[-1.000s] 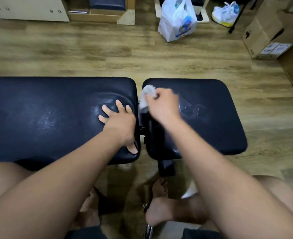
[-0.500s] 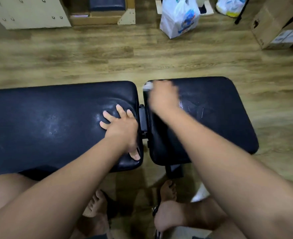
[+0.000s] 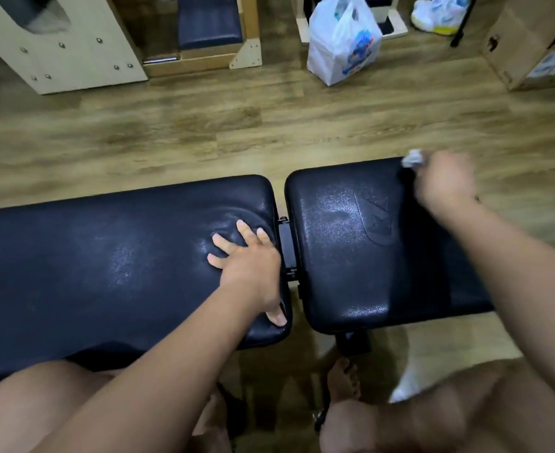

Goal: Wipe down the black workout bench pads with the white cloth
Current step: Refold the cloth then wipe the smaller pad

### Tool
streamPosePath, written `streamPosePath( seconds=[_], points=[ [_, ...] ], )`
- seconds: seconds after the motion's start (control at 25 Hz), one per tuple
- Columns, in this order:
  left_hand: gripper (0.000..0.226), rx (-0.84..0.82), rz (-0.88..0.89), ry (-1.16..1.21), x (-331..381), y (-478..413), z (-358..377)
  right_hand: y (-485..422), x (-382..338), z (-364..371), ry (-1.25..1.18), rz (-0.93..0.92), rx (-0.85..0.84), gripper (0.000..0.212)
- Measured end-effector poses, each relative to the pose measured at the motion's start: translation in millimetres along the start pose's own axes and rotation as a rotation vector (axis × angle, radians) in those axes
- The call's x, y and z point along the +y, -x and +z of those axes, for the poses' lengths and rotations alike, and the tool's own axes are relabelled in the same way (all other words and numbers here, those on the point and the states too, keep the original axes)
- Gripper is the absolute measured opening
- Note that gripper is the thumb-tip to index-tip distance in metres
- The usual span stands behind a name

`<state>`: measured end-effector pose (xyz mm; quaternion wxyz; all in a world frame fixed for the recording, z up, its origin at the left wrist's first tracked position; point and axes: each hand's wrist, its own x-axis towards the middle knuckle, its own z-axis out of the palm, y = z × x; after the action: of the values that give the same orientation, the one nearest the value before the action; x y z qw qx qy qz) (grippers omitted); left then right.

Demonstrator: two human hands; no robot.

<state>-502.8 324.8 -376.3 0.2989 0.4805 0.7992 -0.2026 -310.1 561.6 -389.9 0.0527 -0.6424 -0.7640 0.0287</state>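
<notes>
The black bench has a long left pad point(image 3: 90, 266) and a shorter right pad point(image 3: 351, 263) with an embossed logo, split by a narrow gap with a metal hinge. My left hand point(image 3: 246, 266) rests flat on the right end of the long pad, fingers spread and thumb near the front edge. My right hand point(image 3: 443, 181), blurred by motion, grips the crumpled white cloth point(image 3: 412, 158) at the far edge of the short pad, towards its right end. Most of the cloth is hidden in my fist.
Wooden floor lies beyond the bench. A white plastic bag point(image 3: 341, 44) stands at the back, a cardboard box point(image 3: 531, 47) at the far right, pale wooden furniture point(image 3: 57, 50) at the far left. White shoes point(image 3: 439, 11) sit near the box. My bare feet are under the bench.
My right hand has swept the cloth from the left edge of the short pad, by the gap, rightwards along its far edge. My left hand has stayed planted on the long pad.
</notes>
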Motion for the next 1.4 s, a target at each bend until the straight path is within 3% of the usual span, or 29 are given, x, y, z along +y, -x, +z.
streamPosePath(
  seconds=[0.16,0.24,0.44,0.6,0.68,0.72,0.8,0.88,0.96,1.04,1.12,1.2,1.24,1.32,1.4],
  points=[
    [0.157,-0.017,-0.019,0.011,-2.3,8.1,-3.7,70.9,-140.8,33.2,-0.132,-0.46,-0.051,0.023],
    [0.156,-0.009,-0.014,0.017,-2.9,10.5,-2.4,100.4,-168.7,32.9,-0.077,-0.639,-0.153,0.022],
    [0.155,0.006,-0.015,0.053,-5.1,12.2,-1.9,141.3,-97.5,8.3,-0.138,-0.905,-0.283,0.042],
    [0.153,0.029,0.002,0.039,-7.2,9.6,1.8,229.4,-37.4,-13.5,-0.282,-1.055,-0.6,0.04],
    [0.156,0.033,0.005,0.024,-6.6,8.9,1.3,229.0,-19.5,-30.1,-0.331,-1.001,-0.627,0.033],
    [0.156,0.039,0.006,0.019,-5.8,8.6,1.1,212.1,-14.3,-32.8,-0.404,-0.909,-0.542,0.03],
    [0.156,0.044,0.004,0.015,-5.9,8.1,1.1,157.8,-9.4,-33.5,-0.462,-0.662,-0.197,0.031],
    [0.156,0.043,0.0,0.019,-6.6,8.0,2.6,126.5,-13.4,-25.2,-0.313,-0.467,-0.058,0.03],
    [0.157,0.048,0.002,0.018,-6.2,7.5,3.2,145.8,-25.0,-6.0,-0.182,-0.422,-0.025,0.025],
    [0.156,0.061,0.003,0.013,-6.0,6.8,3.5,200.8,-38.5,6.7,-0.229,-0.535,-0.062,0.024],
    [0.155,0.065,-0.003,0.009,-6.2,7.8,3.3,250.2,-44.2,-2.7,-0.456,-0.764,-0.317,0.021],
    [0.156,0.077,-0.01,0.0,-6.1,5.8,3.4,259.8,-37.9,-24.0,-0.586,-0.847,-0.541,0.022],
    [0.157,0.082,-0.015,0.0,-7.2,4.6,3.4,253.9,-30.2,-30.1,-0.617,-0.796,-0.495,0.024],
    [0.158,0.081,-0.028,0.009,-7.0,5.2,3.6,239.6,-5.3,-36.7,-0.75,-0.514,-0.372,0.018],
    [0.158,0.08,-0.035,0.023,-4.6,7.0,2.0,235.1,16.2,-44.8,-1.101,-0.113,-0.454,0.011]
  ],
)
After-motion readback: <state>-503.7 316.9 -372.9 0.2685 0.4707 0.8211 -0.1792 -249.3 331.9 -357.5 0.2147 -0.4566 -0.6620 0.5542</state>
